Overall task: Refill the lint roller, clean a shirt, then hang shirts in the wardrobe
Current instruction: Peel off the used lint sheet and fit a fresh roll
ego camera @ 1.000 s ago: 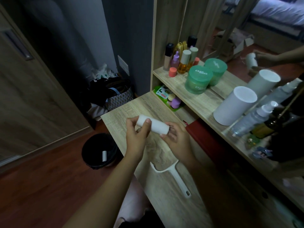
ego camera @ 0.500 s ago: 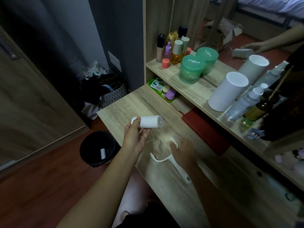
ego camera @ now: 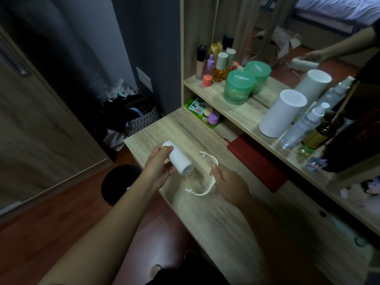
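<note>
Here, over a pale wood-grain surface [ego camera: 205, 219]: left hand [ego camera: 158, 169] curled round a white refill roll [ego camera: 178, 159], fingers at its far end, open core end tilted down toward the near right. Right hand [ego camera: 228, 183] closed on the white lint-roller frame [ego camera: 205, 177], thumb pressed along the curved arm; handle hidden under the palm. Frame lifted off the wood, its bent arms open toward the roll, roll end just beside the frame but not seated in it. Motion blur around both, so contact between them impossible to judge.

On the shelf [ego camera: 242, 112] above and behind: two green jars [ego camera: 239, 87] side by side, a cluster of small bottles [ego camera: 218, 64] to their left with a coral cap [ego camera: 207, 80] in front, a tall white cylinder [ego camera: 282, 113] to the right, then a clear spray bottle [ego camera: 302, 126] and an amber bottle [ego camera: 320, 134]. Mirror [ego camera: 277, 33] behind the shelf, doubling the jars, the cylinder and the hands. In the cubby under the shelf, a green tray [ego camera: 202, 112] with small pastel pieces. Red flat case [ego camera: 257, 161] lying on the surface against the shelf unit, just right of the hands.

Down on the red-brown floor [ego camera: 41, 233], a black bin [ego camera: 119, 183] near the surface's left corner, partly behind the left forearm. Bags [ego camera: 135, 114] heaped against the dark wall, beside a wooden door [ego camera: 30, 130].
</note>
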Demonstrator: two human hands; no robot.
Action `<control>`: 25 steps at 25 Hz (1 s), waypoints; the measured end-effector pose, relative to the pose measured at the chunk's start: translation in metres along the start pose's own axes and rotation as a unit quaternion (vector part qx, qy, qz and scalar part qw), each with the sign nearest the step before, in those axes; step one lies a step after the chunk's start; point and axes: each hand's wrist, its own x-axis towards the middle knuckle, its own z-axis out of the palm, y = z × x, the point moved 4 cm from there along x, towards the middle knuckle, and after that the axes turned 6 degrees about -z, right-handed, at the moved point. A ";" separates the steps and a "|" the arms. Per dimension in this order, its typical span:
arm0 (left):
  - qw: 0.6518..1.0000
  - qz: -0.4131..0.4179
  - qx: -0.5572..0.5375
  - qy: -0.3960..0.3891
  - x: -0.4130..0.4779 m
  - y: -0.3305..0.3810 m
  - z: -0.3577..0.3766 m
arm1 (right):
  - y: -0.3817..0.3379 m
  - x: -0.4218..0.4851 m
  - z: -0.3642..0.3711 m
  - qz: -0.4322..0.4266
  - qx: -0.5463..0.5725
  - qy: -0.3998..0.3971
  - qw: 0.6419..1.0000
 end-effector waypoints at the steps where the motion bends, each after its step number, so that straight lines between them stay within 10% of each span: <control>1: 0.999 0.011 0.044 -0.013 -0.003 0.002 0.002 | -0.007 0.001 -0.007 -0.026 -0.023 0.009 0.999; 17: 0.909 0.210 0.357 -0.035 -0.038 -0.019 0.028 | -0.035 -0.005 0.006 -0.030 -0.082 0.044 0.995; 25: 0.931 0.180 0.317 0.018 -0.034 -0.011 0.017 | -0.043 0.000 0.001 -0.027 -0.079 0.061 0.995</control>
